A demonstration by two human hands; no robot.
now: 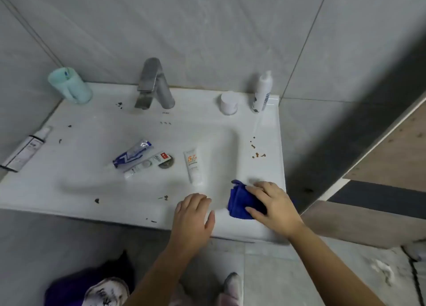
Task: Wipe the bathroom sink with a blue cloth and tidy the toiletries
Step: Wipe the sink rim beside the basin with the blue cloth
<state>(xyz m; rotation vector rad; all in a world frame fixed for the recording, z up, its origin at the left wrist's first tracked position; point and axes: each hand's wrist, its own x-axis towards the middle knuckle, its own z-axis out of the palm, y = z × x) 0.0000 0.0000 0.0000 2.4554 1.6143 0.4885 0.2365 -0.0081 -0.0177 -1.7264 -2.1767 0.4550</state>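
A white sink [96, 130] fills the middle of the view, with brown and dark specks on its rim. The folded blue cloth [238, 202] lies on the front right rim. My right hand [272, 202] rests on top of it, fingers spread and thumb along its near edge. My left hand [193, 216] lies flat on the front rim just left of the cloth, holding nothing. Inside the basin lie a blue toothpaste tube [132, 153], a thin white tube [147, 164] beside the drain [166, 162], and a white cream tube [193, 166].
A grey faucet [154, 84] stands at the back centre. A mint cup [70, 85] is at the back left, a white jar [229, 103] and a white pump bottle [262, 91] at the back right. A spray bottle [25, 150] lies on the left rim.
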